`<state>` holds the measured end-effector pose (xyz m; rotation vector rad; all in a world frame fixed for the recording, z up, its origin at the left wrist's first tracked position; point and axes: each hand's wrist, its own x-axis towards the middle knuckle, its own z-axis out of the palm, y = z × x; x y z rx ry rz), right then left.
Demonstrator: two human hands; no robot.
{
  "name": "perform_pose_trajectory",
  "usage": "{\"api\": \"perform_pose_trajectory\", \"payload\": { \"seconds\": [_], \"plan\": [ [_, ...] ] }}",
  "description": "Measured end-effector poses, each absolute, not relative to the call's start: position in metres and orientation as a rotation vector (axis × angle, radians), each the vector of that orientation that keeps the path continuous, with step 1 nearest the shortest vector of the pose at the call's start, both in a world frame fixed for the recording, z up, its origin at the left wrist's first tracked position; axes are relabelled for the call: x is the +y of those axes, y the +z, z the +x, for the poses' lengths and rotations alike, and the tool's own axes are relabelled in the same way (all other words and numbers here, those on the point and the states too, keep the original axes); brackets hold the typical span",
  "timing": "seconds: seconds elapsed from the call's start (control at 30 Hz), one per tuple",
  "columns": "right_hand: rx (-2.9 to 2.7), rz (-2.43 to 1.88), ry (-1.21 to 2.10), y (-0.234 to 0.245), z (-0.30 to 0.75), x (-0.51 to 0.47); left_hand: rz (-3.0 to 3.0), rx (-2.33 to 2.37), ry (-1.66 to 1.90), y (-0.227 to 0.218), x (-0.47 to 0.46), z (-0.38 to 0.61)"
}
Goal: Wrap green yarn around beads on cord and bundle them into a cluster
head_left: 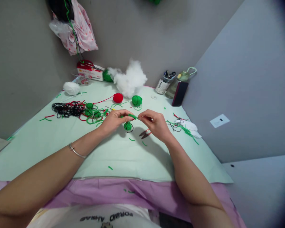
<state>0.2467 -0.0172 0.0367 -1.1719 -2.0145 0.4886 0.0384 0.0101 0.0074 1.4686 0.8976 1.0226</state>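
My left hand point(114, 120) pinches a small green crocheted piece point(132, 116) above the pale green table cover point(61, 142). My right hand point(154, 123) is closed in a pinch just to the right of that piece, on something thin I cannot make out, perhaps a needle or hook. A small green crocheted ball point(127, 126) with a dark thread hangs or lies just below the hands. Small snips point(144, 134) lie on the cover under my right hand.
Black yarn tangle point(66, 108), several green crocheted pieces point(92, 112), red yarn ball point(118, 98), green yarn ball point(137, 100), white stuffing point(130, 79), white yarn point(71, 88), a box with red scissors point(90, 71), pen jar point(163, 84), bottle point(178, 84), dark phone point(180, 93), yarn scraps at right point(187, 126).
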Motion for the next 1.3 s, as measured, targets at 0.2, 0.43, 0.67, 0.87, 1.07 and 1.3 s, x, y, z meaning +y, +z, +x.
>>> {"api": "perform_pose_trajectory", "payload": {
  "seconds": [0.2, 0.43, 0.67, 0.87, 1.07, 1.3],
  "plan": [
    [-2.029, -1.175, 0.397, 0.035, 0.246, -0.018, 1.481, 0.923, 1.043, 0.01, 0.007, 0.041],
    [-2.014, -1.147, 0.332, 0.035, 0.245, -0.018, 1.477, 0.884, 1.007, 0.007, 0.006, 0.041],
    [-1.997, -1.148, 0.322, 0.032, 0.236, -0.02, 1.461, 0.879, 1.001, 0.007, 0.005, 0.042],
    [-1.815, -1.192, 0.708, 0.043, 0.247, -0.016, 1.382, 0.912, 1.012, 0.006, 0.007, 0.042],
    [-1.663, -1.193, 0.823, 0.047, 0.253, -0.012, 1.357, 0.877, 1.032, 0.006, 0.009, 0.042],
    [-1.741, -1.196, 0.704, 0.037, 0.247, -0.012, 1.35, 0.877, 1.023, 0.007, 0.007, 0.042]
  ]
}}
